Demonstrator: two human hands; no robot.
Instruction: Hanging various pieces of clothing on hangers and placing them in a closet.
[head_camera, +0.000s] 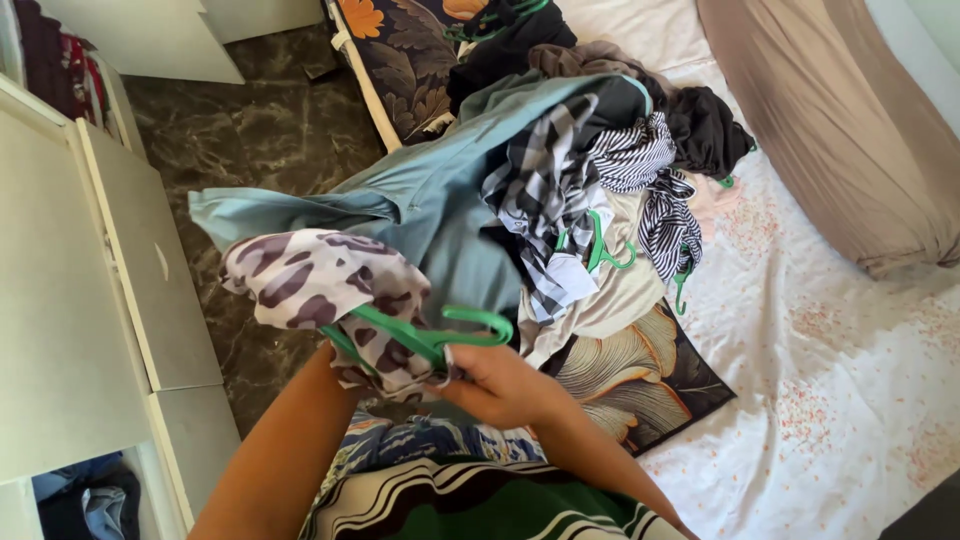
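Low in the frame, centre: right hand (505, 388) closed around the neck of a green plastic hanger (430, 335), fingers curled tight just below the hook. Draped over that hanger, a white garment with brown blotches (320, 285), bunched up and hanging to the left. Left hand hidden under the blotched fabric, only the forearm showing at lower left; grip impossible to tell. Just behind, filling mid-frame, a teal shirt (430, 195) spread across the heap. To its right, a black-and-white checked garment (545, 190) and a striped top (650, 185), each with a green hanger hook poking out. Dark clothes (705, 130) piled at upper centre. Under the pile, a dark leaf-print cushion (640, 375) on a white bedsheet with pink speckles (830, 370). Beige blanket (840, 130) rolled along the upper right. White wardrobe drawers (140, 270) open at left, over dark marble floor (270, 130).
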